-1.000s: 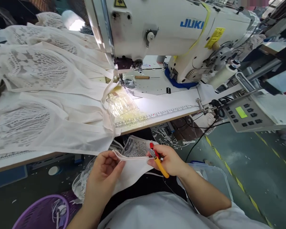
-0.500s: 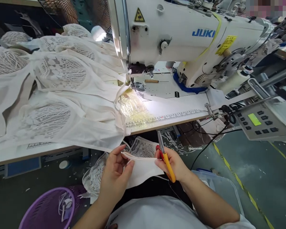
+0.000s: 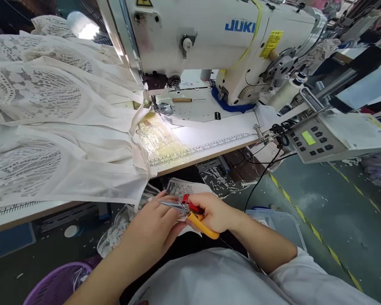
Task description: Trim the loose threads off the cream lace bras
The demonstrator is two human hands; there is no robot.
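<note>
My right hand is closed round scissors with one red and one yellow-orange handle. Their blades point left, over the fingers of my left hand. That hand is closed on white fabric, which hangs partly hidden below both hands, in front of my lap. Lace parts show just beyond the fingers. Several white lace garments lie heaped on the left of the table, their edges running up to the sewing machine's needle area.
A white JUKI sewing machine stands on the table, with a wooden-handled tool on its bed. A control box is at the right. Below are a purple basket and a clear plastic bin.
My hands have come together, and the scissors have swung from pointing up to pointing left across my left fingers. The view has shifted, so the machine and garments appear further left.
</note>
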